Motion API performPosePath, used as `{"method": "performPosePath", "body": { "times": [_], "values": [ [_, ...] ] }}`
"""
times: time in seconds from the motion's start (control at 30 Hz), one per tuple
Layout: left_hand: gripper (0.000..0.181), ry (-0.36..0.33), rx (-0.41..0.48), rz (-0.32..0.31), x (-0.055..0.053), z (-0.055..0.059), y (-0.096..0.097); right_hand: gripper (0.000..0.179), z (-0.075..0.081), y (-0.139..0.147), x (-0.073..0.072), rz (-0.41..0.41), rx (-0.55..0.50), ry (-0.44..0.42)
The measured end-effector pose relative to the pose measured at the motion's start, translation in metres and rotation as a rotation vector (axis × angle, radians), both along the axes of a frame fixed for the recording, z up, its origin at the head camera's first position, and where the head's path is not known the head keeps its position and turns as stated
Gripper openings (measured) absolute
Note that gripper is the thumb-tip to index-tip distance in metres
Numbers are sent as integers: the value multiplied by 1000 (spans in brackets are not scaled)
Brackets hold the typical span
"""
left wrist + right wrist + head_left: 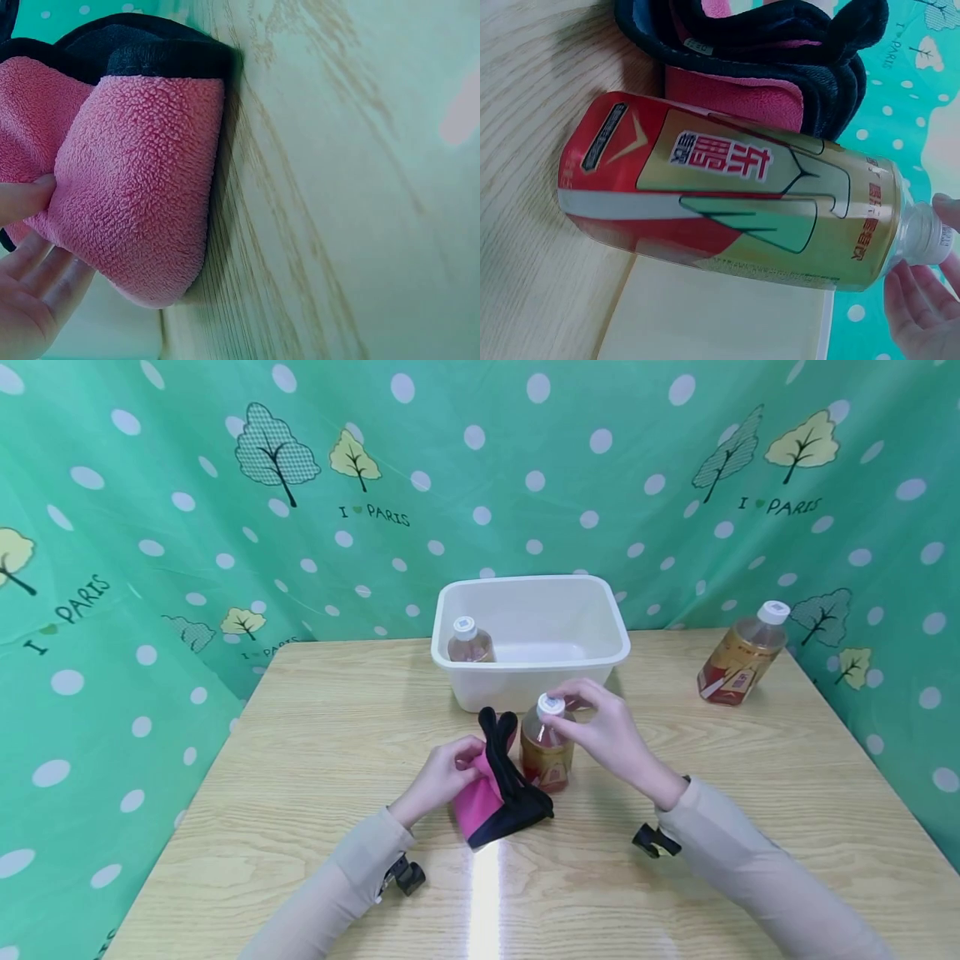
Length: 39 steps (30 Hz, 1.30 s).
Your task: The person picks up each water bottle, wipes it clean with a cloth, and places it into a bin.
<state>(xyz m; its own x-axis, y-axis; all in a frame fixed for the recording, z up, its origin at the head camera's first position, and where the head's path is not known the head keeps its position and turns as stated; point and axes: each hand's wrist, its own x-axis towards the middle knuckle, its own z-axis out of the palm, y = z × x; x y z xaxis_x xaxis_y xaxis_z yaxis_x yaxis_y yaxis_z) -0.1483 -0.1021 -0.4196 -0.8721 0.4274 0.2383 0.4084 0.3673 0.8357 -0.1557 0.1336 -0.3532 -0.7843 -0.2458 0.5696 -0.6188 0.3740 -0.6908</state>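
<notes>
In the head view my left hand (447, 771) pinches a pink cloth with black edging (480, 797), bunched up on the table in front of the tub. The left wrist view shows its fleecy pink side (142, 172) between thumb and fingers. My right hand (603, 727) grips the white cap (551, 705) of a drink bottle (546, 756) that stands upright just right of the cloth. Up close in the right wrist view, the bottle's label (727, 180) is gold and red, and the fingers hold it at the neck.
A white plastic tub (531, 667) stands behind the hands, with a second bottle (471, 643) inside at its left. Another capped bottle (742, 656) stands at the table's back right. A green dotted curtain (525, 460) hangs behind the wooden table (322, 718).
</notes>
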Motion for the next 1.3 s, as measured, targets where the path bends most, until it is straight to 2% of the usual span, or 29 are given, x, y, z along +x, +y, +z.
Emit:
{"method": "performPosePath", "body": {
  "times": [0.1, 0.33, 0.43, 0.67, 0.87, 1.1, 1.3],
  "values": [
    [26, 4, 10, 0, -6, -14, -3, 26, 0, 1, 0, 20, -21, -48],
    [26, 16, 3, -1, -6, -14, -4, 26, 0, 5, 1, 63, -26, -126],
    [27, 5, 7, 9, -3, -10, -3, 26, 0, 7, 1, 74, -1, -149],
    [24, 1, 10, -2, 10, 17, 2, 28, 0, 10, 0, 116, 37, -171],
    [24, -10, 14, 6, 11, 20, 2, 30, 1, 13, -1, 176, 75, -164],
    [25, -4, 27, 6, 12, 20, 2, 31, 3, 15, -2, 246, 119, -205],
    [25, -7, 18, 11, 12, 20, 2, 31, -1, 14, -1, 190, 128, -186]
  ]
}}
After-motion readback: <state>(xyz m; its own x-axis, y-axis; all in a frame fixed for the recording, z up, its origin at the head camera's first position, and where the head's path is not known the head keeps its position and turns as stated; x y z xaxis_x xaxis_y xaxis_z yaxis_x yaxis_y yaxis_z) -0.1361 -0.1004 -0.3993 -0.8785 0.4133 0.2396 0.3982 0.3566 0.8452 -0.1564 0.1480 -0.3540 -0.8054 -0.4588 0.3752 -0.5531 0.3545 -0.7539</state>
